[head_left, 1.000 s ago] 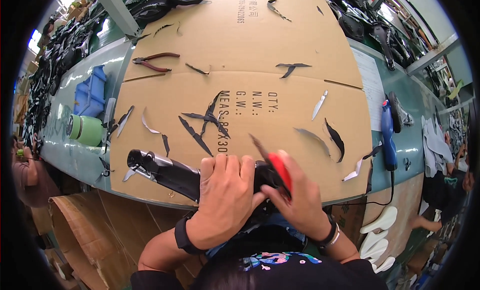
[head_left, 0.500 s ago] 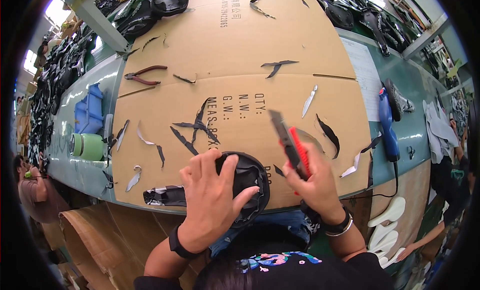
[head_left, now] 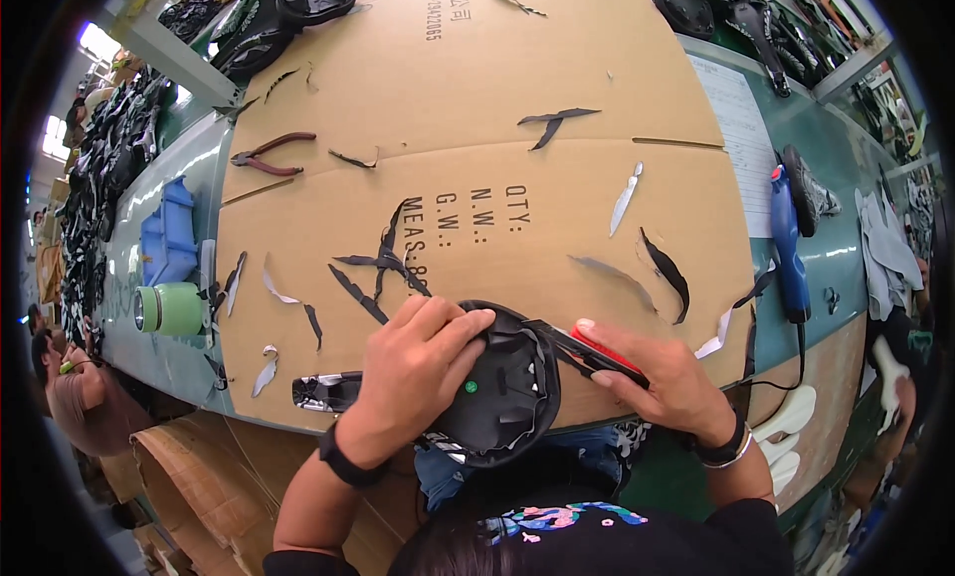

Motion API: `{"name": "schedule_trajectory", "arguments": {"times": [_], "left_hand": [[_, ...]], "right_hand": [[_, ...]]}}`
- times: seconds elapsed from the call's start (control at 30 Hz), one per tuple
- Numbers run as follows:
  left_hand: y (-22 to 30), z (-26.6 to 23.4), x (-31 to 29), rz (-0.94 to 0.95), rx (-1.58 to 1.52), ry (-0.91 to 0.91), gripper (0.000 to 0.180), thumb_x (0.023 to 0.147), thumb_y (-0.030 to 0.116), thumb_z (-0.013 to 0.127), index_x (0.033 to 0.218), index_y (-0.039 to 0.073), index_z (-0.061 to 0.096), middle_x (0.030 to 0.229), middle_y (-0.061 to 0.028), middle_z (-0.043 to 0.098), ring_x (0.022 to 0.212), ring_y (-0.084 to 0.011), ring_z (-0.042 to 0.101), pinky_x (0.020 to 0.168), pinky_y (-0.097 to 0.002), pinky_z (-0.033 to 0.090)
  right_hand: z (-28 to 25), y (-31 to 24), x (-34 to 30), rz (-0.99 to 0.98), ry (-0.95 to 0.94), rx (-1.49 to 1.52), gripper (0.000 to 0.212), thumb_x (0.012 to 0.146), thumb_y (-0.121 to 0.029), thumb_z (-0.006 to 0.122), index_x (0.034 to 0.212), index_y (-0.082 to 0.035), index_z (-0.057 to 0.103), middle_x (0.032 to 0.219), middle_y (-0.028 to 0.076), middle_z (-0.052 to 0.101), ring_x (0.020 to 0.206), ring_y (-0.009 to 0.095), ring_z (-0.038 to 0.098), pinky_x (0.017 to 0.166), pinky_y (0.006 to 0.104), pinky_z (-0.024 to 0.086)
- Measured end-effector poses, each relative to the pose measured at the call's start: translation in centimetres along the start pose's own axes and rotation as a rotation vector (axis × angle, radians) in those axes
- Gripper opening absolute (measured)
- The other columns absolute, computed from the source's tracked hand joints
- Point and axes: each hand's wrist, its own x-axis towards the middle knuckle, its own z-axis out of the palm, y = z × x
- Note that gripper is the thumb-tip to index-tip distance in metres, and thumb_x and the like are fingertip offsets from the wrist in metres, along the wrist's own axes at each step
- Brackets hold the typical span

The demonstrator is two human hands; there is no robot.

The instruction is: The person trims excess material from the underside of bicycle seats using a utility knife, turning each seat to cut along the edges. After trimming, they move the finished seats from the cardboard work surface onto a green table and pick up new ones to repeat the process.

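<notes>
A black bicycle saddle [head_left: 494,407] lies underside up at the near edge of the cardboard, its narrow nose toward the left. My left hand [head_left: 413,367] grips it across the middle, fingers over the far rim. In my right hand [head_left: 671,382] is a red and black utility knife [head_left: 609,353]. Its blade end meets the saddle's far right rim, where the cover edge is folded in; whether it cuts there, I cannot tell. Black cover offcuts [head_left: 386,261] lie beyond my left hand. A curved black strip [head_left: 668,275] lies beyond the knife.
The cardboard sheet [head_left: 567,193] covers the bench. Red-handled pliers [head_left: 271,156] lie far left. A blue bin [head_left: 169,240] and green cup [head_left: 171,309] stand left. A blue corded hand tool [head_left: 788,243] lies right. Saddles [head_left: 686,7] are piled at the back; a person [head_left: 85,387] sits left.
The knife has come down from above the cardboard to the saddle's right rim. The saddle has shifted slightly right, and my left hand's fingers have closed more over it.
</notes>
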Motion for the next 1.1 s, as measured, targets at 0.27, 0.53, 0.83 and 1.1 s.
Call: {"name": "schedule_trajectory", "arguments": {"times": [0.27, 0.53, 0.83, 1.1], "left_hand": [[-0.9, 1.3, -0.5, 0.137, 0.077, 0.205, 0.023, 0.070, 0.003, 0.070, 0.092, 0.010, 0.070, 0.076, -0.0001, 0.057, 0.063, -0.0162, 0.053, 0.055, -0.0293, 0.044], [-1.2, 1.2, 0.2, 0.394, 0.274, 0.179, 0.029, 0.068, 0.012, 0.063, 0.096, 0.007, 0.066, 0.081, 0.0007, 0.056, 0.059, -0.0118, 0.051, 0.053, -0.0260, 0.038], [-1.5, 1.4, 0.3, 0.262, -0.006, 0.490, 0.023, 0.072, -0.006, 0.068, 0.094, 0.001, 0.066, 0.084, -0.0094, 0.060, 0.066, -0.0229, 0.060, 0.055, -0.0308, 0.046], [-1.8, 1.7, -0.6, -0.231, -0.341, 0.628, 0.014, 0.090, -0.001, 0.058, 0.103, 0.001, 0.058, 0.089, -0.0089, 0.058, 0.068, -0.0151, 0.058, 0.061, -0.0271, 0.049]], "right_hand": [[-1.3, -0.7, 1.9, -0.063, -0.190, -0.257, 0.053, 0.082, -0.008, 0.068, 0.134, -0.012, 0.055, 0.092, 0.012, 0.068, 0.069, 0.026, 0.063, 0.063, 0.0335, 0.051], [-0.3, -1.6, -0.1, 0.003, -0.256, -0.444, 0.067, 0.081, -0.008, 0.068, 0.143, -0.015, 0.043, 0.068, 0.010, 0.054, 0.059, 0.028, 0.055, 0.055, 0.0371, 0.044], [5.4, -3.2, -5.9, 0.186, 0.046, -0.212, 0.065, 0.088, -0.013, 0.064, 0.146, -0.010, 0.035, 0.076, 0.015, 0.061, 0.059, 0.034, 0.059, 0.054, 0.0403, 0.047], [8.3, -4.5, -9.2, 0.246, 0.153, -0.155, 0.064, 0.087, -0.013, 0.066, 0.144, -0.007, 0.036, 0.080, 0.017, 0.064, 0.059, 0.035, 0.060, 0.052, 0.0406, 0.047]]}}
